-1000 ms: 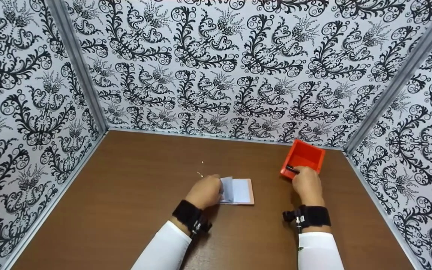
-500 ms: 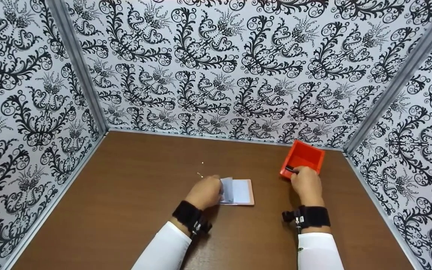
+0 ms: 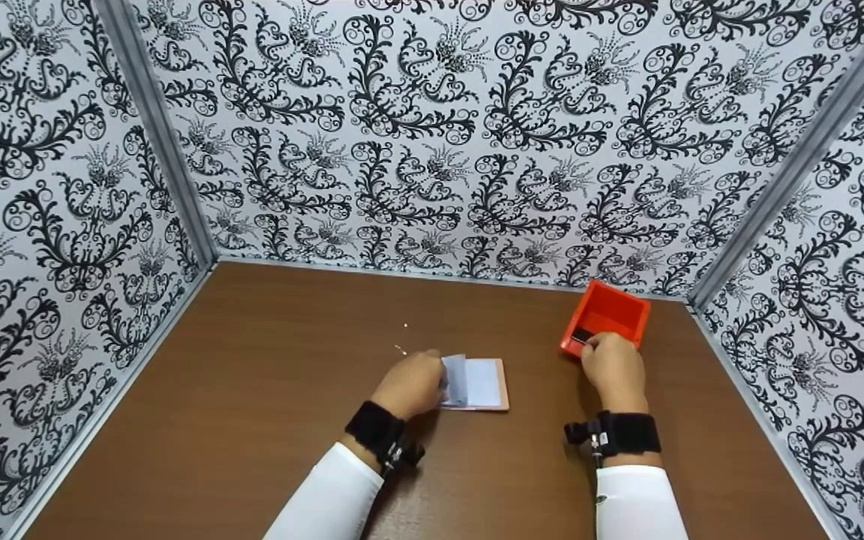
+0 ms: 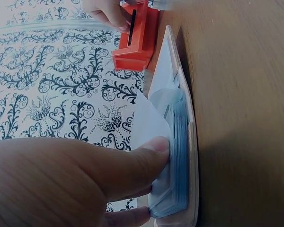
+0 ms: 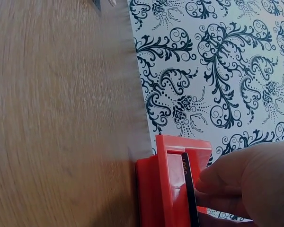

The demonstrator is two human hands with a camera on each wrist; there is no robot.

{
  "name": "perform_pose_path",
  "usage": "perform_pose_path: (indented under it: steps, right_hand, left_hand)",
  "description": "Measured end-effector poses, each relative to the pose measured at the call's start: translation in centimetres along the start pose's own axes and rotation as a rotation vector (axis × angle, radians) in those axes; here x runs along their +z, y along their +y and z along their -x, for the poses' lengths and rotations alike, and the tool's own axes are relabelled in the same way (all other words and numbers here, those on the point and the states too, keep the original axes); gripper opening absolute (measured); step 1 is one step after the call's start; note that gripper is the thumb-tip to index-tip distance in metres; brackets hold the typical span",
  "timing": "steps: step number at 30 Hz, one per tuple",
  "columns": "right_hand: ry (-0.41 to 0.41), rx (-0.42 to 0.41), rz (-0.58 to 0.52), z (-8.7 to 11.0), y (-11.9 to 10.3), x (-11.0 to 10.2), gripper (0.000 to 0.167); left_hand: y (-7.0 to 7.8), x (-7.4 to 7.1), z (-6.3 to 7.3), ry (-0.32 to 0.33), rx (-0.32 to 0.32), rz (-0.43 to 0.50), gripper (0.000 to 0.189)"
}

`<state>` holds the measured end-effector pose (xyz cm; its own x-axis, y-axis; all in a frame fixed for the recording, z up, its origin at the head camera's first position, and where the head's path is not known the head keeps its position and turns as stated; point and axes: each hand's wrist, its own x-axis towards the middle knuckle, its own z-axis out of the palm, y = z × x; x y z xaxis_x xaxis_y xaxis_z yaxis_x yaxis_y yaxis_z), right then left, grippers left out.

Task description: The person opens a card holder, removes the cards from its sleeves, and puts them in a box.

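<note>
A small card holder with a peach cover and a stack of clear bluish sleeves lies spread on the brown table. My left hand is at its left side, thumb and fingers pinching a lifted sleeve. Over the near left part of the red bin, my right hand grips a thin black card. Gold lettering runs along the card in the right wrist view, where it stands edge-on inside the bin wall. My right fingertips are partly hidden behind the card and bin.
Patterned panels enclose the table at the back and both sides, joined by grey corner posts. A few tiny bright specks show on the table beyond my left hand. The red bin stands close to the back panel.
The black card has turned slightly in my right hand, so more of its flat face shows over the bin. My left hand and the card holder stay in place.
</note>
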<state>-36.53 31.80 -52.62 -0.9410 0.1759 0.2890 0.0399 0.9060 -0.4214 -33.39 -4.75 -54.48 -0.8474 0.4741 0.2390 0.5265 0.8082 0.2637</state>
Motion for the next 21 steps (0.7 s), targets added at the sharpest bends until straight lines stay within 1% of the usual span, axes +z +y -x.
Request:
perform_pose_path:
  steps: [5,11,13,18,21]
  right_hand:
    - [-0.001,-0.005,-0.011,-0.23,0.06,0.16,0.026]
    - [-0.043,0.018,-0.012,-0.39,0.16,0.34,0.027]
    - [-0.045,0.016,-0.012,-0.41,0.17,0.35,0.027]
    - [-0.020,-0.008,-0.014,-0.38,-0.14,0.30,0.027]
    - [0.024,-0.012,-0.037,-0.28,-0.74,0.06,0.026]
  left_hand:
    - [-0.01,0.05,-0.04,0.000,-0.007,0.004,0.015]
    - [-0.06,0.08,-0.12,-0.008,-0.018,0.013,0.014]
    - [-0.06,0.04,-0.13,-0.008,-0.018,0.014,0.014]
    - [-0.02,-0.04,-0.10,-0.010,-0.021,0.018,0.015]
    - [0.02,-0.10,-0.07,-0.008,-0.025,0.032,0.013]
